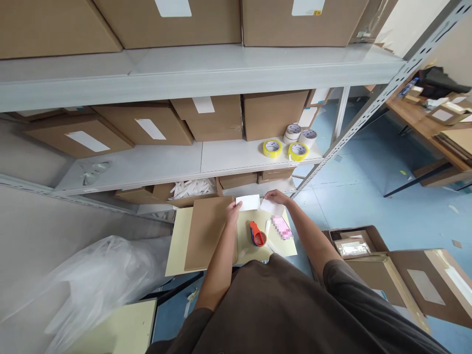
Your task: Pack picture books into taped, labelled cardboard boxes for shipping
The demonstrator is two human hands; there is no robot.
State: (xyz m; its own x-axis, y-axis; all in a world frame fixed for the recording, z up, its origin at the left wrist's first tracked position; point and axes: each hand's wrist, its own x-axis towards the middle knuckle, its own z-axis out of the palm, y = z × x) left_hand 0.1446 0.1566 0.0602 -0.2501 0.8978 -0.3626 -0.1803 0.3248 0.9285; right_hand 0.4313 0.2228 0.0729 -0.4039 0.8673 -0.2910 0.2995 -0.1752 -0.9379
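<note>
Over the far edge of a pale yellow table (178,246), my left hand (233,211) pinches the left end of a white paper label (248,202). My right hand (277,197) is closed on a second white paper piece (272,206), just right of the first; whether the two are joined I cannot tell. Below my left hand lies a flat brown cardboard box (208,231). Between my forearms rest a red and blue tape dispenser (258,235), a slim white object (267,226) and a pink patterned, blurred-out item (282,227).
A grey metal shelf (206,73) with cardboard boxes (275,115) stands ahead. Yellow tape rolls (272,148) sit on its middle level. Clear plastic wrap (106,275) bulges at left. Open cartons (383,280) stand on the floor at right, near a wooden table (424,118).
</note>
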